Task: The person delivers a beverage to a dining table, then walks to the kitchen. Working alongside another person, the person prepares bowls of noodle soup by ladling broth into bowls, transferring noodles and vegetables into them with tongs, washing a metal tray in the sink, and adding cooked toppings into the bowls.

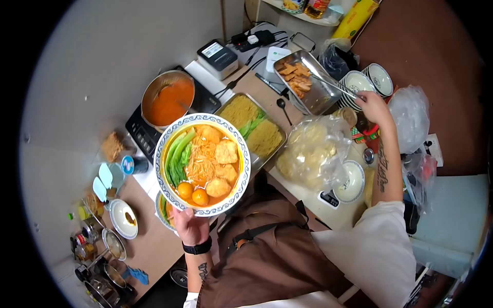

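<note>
My left hand (191, 226) holds up a patterned bowl (243, 179) by its near rim. In it are noodles (201, 163) in orange broth, leafy greens (178, 159), several fried puffs (226, 152) and two round yellow-orange balls (193, 193). My right hand (373, 106) is closed on the handle end of metal tongs (339, 86), whose tips reach into a steel tray (326, 97) beside browned meat strips (297, 79). Whether the tips touch any meat I cannot tell. Part of a second bowl (162, 213) shows beneath the raised one.
A pot of red-orange soup (167, 100) sits on a cooker (141, 131) at the left. Further right are a tray of yellowish food (249, 126), a clear bag (313, 151), stacked bowls (358, 82) and a label printer (217, 58). Small bowls (123, 219) and jars stand at lower left.
</note>
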The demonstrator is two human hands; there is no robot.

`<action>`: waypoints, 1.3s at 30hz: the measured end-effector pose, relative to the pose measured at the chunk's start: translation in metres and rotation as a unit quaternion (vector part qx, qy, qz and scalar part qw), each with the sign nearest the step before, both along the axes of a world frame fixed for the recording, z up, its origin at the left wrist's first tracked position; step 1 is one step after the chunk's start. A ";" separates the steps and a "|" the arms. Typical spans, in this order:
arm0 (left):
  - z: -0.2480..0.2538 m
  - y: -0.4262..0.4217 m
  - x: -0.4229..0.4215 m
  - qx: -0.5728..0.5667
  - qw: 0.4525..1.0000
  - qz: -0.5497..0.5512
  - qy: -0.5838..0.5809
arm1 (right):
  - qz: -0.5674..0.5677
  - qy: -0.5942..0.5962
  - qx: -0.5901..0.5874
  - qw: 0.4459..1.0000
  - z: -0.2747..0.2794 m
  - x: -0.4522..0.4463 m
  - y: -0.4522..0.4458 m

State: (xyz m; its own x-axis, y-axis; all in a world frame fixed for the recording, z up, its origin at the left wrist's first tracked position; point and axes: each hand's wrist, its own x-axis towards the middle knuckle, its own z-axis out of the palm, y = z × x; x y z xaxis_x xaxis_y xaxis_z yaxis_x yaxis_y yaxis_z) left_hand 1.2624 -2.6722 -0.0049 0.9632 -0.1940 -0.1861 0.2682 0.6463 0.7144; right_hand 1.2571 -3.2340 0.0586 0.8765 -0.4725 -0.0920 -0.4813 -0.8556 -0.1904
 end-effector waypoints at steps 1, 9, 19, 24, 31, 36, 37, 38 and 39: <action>0.001 -0.016 0.000 0.000 1.000 0.005 -0.008 | 0.004 0.002 -0.001 1.000 -0.014 0.013 -0.013; -0.006 -0.111 0.018 -0.026 0.998 -0.007 0.058 | 0.063 0.062 0.091 0.992 -0.088 0.104 -0.088; -0.033 -0.179 0.046 0.025 0.996 -0.066 0.057 | 0.139 -0.005 -0.005 0.990 -0.090 0.095 -0.059; -0.032 -0.215 0.064 0.013 0.995 -0.055 0.079 | 0.144 -0.058 -0.031 0.987 -0.108 0.093 -0.070; -0.060 -0.234 0.081 -0.001 0.993 -0.086 0.076 | 0.101 -0.082 0.036 0.991 -0.089 0.081 -0.083; -0.082 -0.245 0.092 0.004 0.992 -0.111 0.063 | 0.119 -0.136 0.068 0.981 -0.034 0.058 -0.090; -0.082 -0.248 0.092 0.021 0.992 -0.102 0.065 | 0.115 -0.136 0.087 0.980 -0.021 0.053 -0.083; -0.082 -0.251 0.093 0.017 0.993 -0.101 0.061 | 0.128 -0.143 0.085 0.978 -0.010 0.050 -0.077; -0.082 -0.256 0.097 0.012 0.993 -0.100 0.055 | 0.132 -0.126 0.108 0.977 0.006 0.049 -0.068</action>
State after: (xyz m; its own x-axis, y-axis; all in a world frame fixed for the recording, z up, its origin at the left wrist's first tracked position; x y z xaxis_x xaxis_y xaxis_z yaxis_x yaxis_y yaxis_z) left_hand 1.3589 -2.9282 -0.0870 0.8790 -0.3745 -0.2952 0.4675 0.5550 0.6881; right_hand 1.3065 -3.3018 0.0643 0.9729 -0.2206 0.0697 -0.1640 -0.8703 -0.4644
